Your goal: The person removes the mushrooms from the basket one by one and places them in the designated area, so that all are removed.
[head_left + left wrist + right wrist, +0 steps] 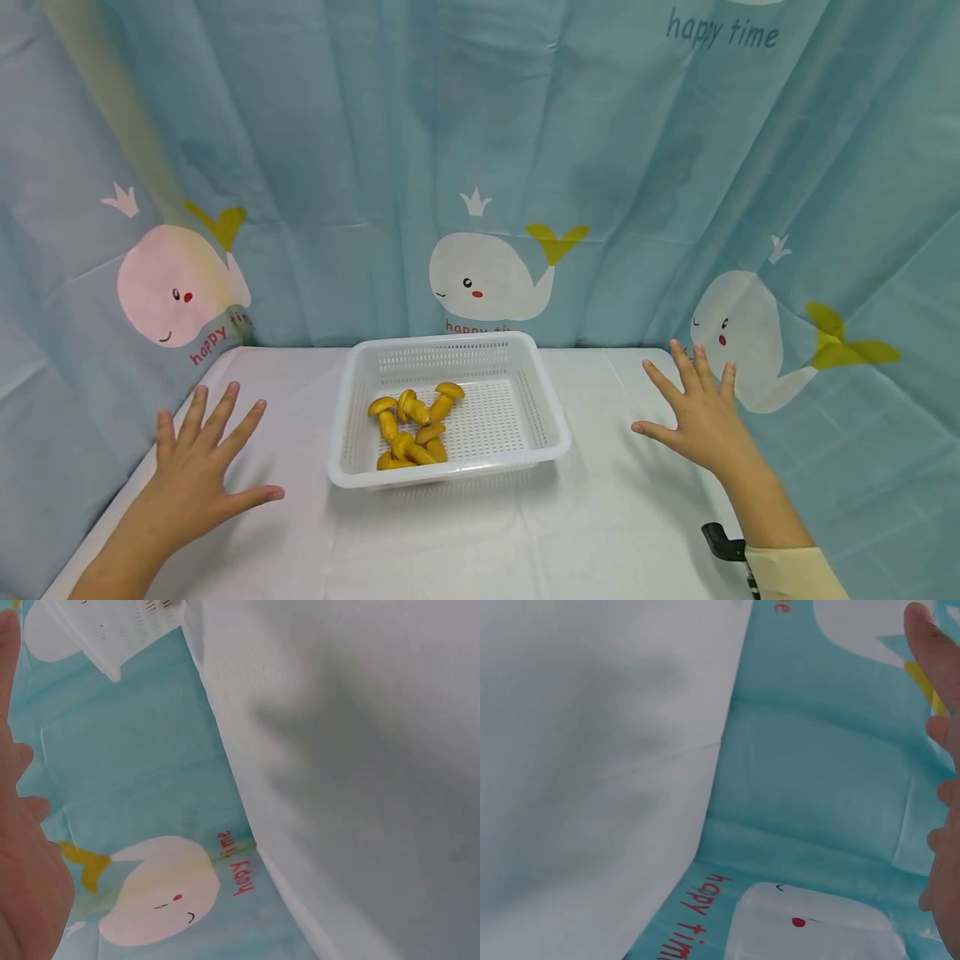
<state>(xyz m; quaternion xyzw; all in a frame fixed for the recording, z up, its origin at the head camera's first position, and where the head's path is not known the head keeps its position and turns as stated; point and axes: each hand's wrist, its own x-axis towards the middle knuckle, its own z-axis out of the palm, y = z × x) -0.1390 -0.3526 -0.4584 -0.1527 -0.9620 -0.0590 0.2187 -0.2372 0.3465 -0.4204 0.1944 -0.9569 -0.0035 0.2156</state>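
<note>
A white plastic basket (450, 479) with perforated walls stands on the table between the two hands. Several yellow-brown mushrooms (408, 408) lie in a cluster in its left half. My left hand (198, 475), fingers spread, hovers above the table left of the basket, touching nothing. To the basket's right, my right hand (705, 417) is likewise held up with spread fingers and holds nothing. In the left wrist view, part of the left hand (30, 862) shows at the left edge, with a basket corner (112, 645) above. The right wrist view catches the right hand (949, 750) at its right edge.
A white cloth covers the table (442, 542). Blue curtains (330, 167) printed with whales enclose the back and both sides, meeting the table's far edge just behind the basket. A black strap piece (723, 542) sits at the right wrist, by a pale sleeve (795, 573).
</note>
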